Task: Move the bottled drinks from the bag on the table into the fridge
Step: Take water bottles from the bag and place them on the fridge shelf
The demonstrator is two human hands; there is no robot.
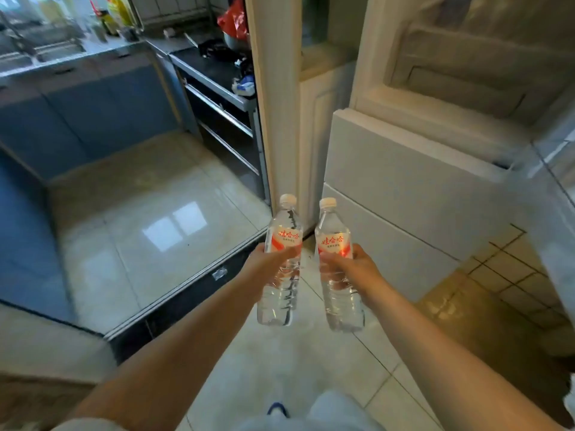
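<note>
Clear plastic catches the light in the head view: two water bottles, each with a white cap and a red-and-white label, are carried upright and side by side in front of the person. The left hand (273,269) wraps its fingers round the left bottle (281,262) just below the label, and the right hand (350,270) grips the right bottle (337,269) at about the same height, so both hands are full and neither is free to pull a handle. Both bottles stand with their long axes near vertical, caps tipped slightly away from the person. The white fridge (404,188) stands ahead and to the right, its lower drawer fronts closed; an upper door (553,169) appears to hang open at the right edge, though blur makes that uncertain. The right bottle is the nearer of the two to the fridge, so that arm would likely go in first. To the left lie a glossy tiled floor (155,219) and blue cabinets (77,113). No bag or table is visible.
</note>
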